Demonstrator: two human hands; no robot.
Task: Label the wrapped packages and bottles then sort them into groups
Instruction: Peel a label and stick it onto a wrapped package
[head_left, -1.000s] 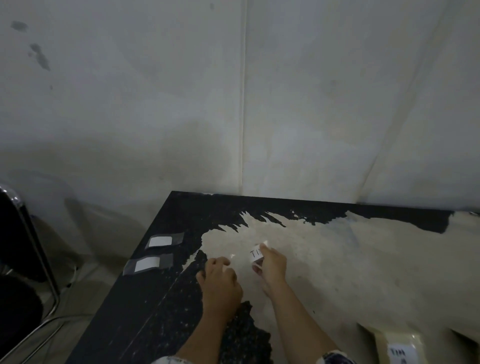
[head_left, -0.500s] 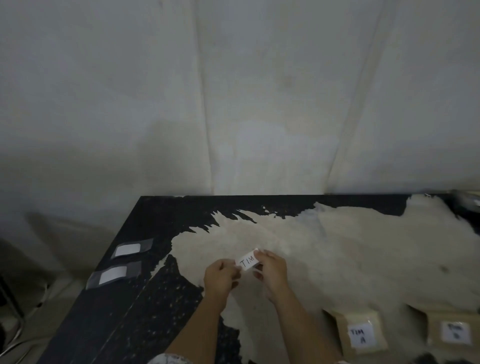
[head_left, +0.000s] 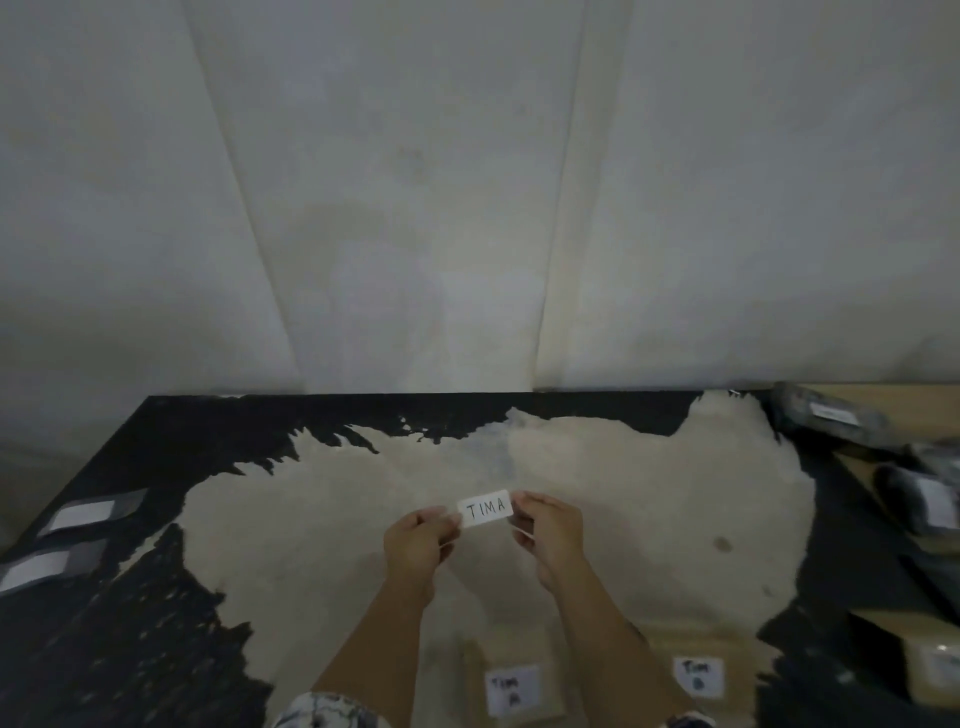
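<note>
A small white label (head_left: 485, 508) reading "TIM A" is held above the middle of the table. My left hand (head_left: 418, 543) pinches its left end and my right hand (head_left: 550, 535) pinches its right end. Two tan wrapped packages lie near the front edge: one (head_left: 511, 686) labelled "TIM A", partly between my forearms, and one (head_left: 698, 675) labelled "TIM B" to the right of my right forearm. Dark wrapped bottles (head_left: 826, 418) lie at the far right.
The table (head_left: 156, 623) is black with a large worn beige patch. Two blank white labels on grey backing (head_left: 83, 514) (head_left: 39, 569) lie at its left edge. More packages (head_left: 935, 660) sit at the right edge. A pale wall stands behind the table.
The view has swung to the right, so the packages and bottles come into sight. The label has turned flat toward me, with both hands pinching its ends.
</note>
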